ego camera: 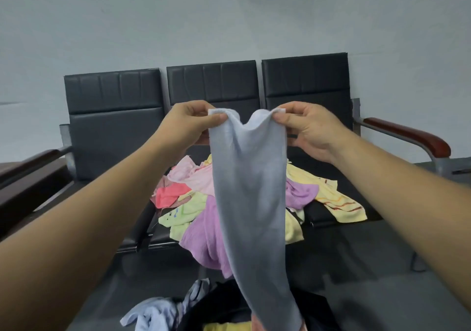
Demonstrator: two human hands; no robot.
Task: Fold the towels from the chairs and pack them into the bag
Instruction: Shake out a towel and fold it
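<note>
Against a pale grey wall, a three-seat bench of black padded chairs [211,88] carries a heap of pink, coral, yellow and purple towels [193,203] on its middle and right seats. Before that bench, the left hand [190,124] and right hand [308,129] each pinch a top corner of a grey-blue towel [249,190], hanging lengthwise. Its tail reaches the open black bag [229,305] on the dark floor below.
</note>
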